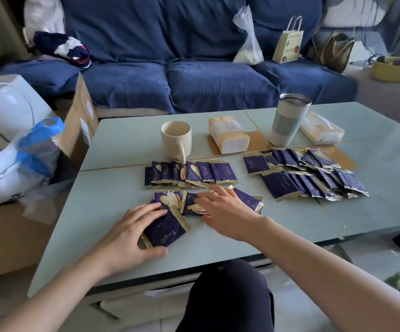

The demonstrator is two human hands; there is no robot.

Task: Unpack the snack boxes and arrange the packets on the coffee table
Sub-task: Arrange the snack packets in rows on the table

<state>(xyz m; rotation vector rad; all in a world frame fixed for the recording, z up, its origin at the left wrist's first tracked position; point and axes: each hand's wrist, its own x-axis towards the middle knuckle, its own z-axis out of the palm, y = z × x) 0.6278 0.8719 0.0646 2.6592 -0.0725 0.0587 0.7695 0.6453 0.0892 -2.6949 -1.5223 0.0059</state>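
Several dark purple snack packets with gold edges lie on the pale green coffee table [112,202]. One overlapping row [190,174] sits mid-table, and a larger heap [313,174] lies to the right. A loose near group [184,204] lies under my hands. My left hand [134,232] grips one packet [164,232] between thumb and fingers at the near left. My right hand [225,208] rests flat, fingers spread, on the packets at the near centre.
A cream mug [176,140], two tissue packs [228,134] [322,128] and a lidded tumbler [287,119] stand behind the packets. A cardboard box [79,121] and plastic bags [24,159] crowd the table's left edge. A blue sofa [194,80] is behind.
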